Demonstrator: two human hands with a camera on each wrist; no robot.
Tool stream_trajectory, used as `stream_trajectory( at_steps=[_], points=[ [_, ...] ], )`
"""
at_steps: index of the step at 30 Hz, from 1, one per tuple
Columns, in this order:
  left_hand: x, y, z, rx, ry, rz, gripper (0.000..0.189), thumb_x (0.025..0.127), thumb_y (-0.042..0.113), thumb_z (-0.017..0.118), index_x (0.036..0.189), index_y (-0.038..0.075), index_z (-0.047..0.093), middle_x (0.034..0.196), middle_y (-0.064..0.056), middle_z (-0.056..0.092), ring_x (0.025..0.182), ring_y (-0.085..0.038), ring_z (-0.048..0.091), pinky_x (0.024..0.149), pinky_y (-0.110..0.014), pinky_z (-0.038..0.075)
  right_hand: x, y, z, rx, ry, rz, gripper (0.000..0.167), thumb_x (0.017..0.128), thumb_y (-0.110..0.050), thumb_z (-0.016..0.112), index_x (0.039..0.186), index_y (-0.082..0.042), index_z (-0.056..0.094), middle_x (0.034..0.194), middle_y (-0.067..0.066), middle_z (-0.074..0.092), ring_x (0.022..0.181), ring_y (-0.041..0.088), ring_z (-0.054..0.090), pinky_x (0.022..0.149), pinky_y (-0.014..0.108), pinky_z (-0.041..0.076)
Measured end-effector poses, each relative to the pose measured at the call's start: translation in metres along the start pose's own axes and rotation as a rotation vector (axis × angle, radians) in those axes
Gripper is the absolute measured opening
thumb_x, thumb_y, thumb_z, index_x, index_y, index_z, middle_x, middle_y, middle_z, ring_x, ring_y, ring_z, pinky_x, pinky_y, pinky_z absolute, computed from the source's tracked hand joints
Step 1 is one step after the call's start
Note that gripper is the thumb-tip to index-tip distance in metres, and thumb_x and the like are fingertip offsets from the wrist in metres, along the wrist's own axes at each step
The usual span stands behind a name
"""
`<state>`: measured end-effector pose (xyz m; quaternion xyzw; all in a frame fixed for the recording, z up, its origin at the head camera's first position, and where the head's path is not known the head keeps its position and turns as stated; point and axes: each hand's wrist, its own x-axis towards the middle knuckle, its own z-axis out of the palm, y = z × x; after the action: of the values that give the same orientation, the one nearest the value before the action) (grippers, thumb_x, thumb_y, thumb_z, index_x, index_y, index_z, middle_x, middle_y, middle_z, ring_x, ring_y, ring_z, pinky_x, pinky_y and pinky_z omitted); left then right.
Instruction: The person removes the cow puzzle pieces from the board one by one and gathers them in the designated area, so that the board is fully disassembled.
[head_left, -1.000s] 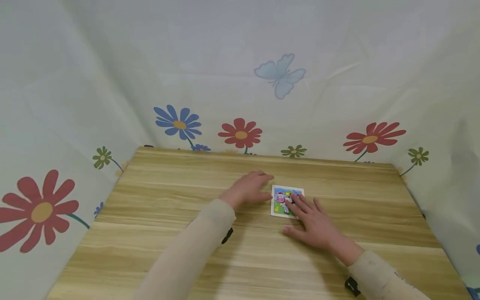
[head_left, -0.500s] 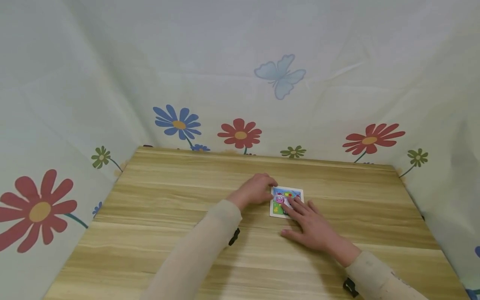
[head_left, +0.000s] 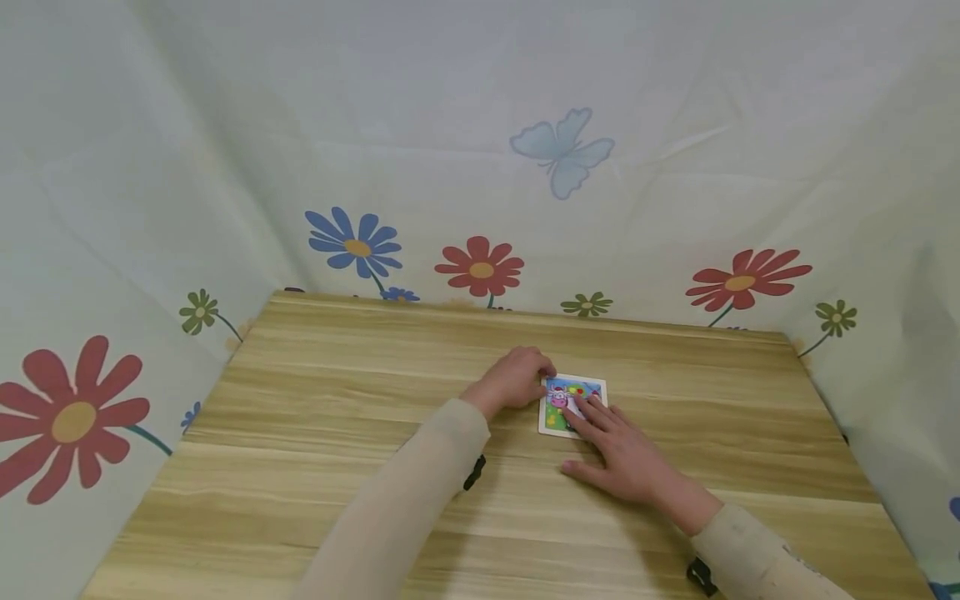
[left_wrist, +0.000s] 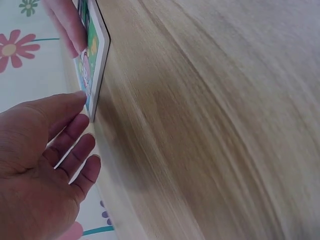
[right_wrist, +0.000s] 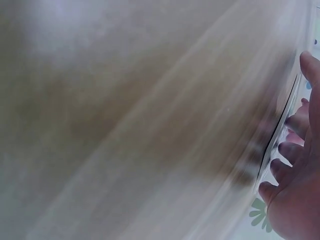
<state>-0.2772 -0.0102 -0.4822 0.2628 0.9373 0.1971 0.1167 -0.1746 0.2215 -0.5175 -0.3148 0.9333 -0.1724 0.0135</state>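
A small cow picture board [head_left: 558,421] with a white border lies flat on the wooden table. Its thick pale edge [left_wrist: 101,67] shows in the left wrist view. My left hand [head_left: 513,379] is at the board's far left corner, thumb and curled index finger closed about that corner. From the left wrist, the left hand [left_wrist: 45,145] has its thumb tip right at the corner and the other fingers loosely bent. My right hand [head_left: 626,454] lies over the board's right part with fingers spread straight, covering some of the picture. In the right wrist view the right hand [right_wrist: 300,165] shows at the edge.
The wood-grain table [head_left: 315,400] reaches back to a pale curtain [head_left: 420,100] printed with flowers and a butterfly. This curtain also closes in both sides. A black clip [head_left: 474,472] hangs under the left sleeve, another black clip [head_left: 701,575] by the right.
My left hand has moved slightly right onto the board's corner, and its fingers have curled in. My right hand has shifted a little down and left, its fingers still on the picture.
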Motion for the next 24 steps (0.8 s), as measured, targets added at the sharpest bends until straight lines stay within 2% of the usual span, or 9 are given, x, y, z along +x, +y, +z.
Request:
stream_trajectory(
  at_steps=[5,15,24],
  points=[
    [0.0002,0.0007,-0.0001,0.008,0.009,-0.005,0.025,0.103,0.020,0.073,0.127,0.013,0.076,0.126,-0.004,0.069,0.122,-0.023,0.059,0.113,-0.040,0.045,0.0021,-0.0027,-0.0027,0.002,-0.015,-0.002,0.083,0.100,-0.058,0.068,0.164,-0.013,0.043,0.172,0.016,0.034,0.159,0.041,0.030,0.125,0.063,0.025],
    [0.0032,0.0032,0.0040,0.021,0.013,-0.030,0.023,0.103,0.025,0.073,0.124,0.016,0.075,0.114,-0.001,0.065,0.108,-0.019,0.056,0.103,-0.038,0.049,0.0040,-0.0044,-0.0013,0.015,0.007,-0.047,0.080,0.099,-0.051,0.073,0.163,-0.011,0.045,0.168,0.017,0.041,0.156,0.044,0.034,0.123,0.063,0.030],
    [0.0043,0.0040,0.0061,0.025,0.014,-0.040,0.020,0.104,0.025,0.073,0.121,0.016,0.075,0.115,0.000,0.065,0.108,-0.019,0.056,0.103,-0.037,0.049,0.0040,-0.0033,0.0010,0.000,0.038,-0.076,0.079,0.099,-0.048,0.074,0.162,-0.009,0.046,0.166,0.018,0.043,0.154,0.045,0.038,0.120,0.065,0.032]
  ],
)
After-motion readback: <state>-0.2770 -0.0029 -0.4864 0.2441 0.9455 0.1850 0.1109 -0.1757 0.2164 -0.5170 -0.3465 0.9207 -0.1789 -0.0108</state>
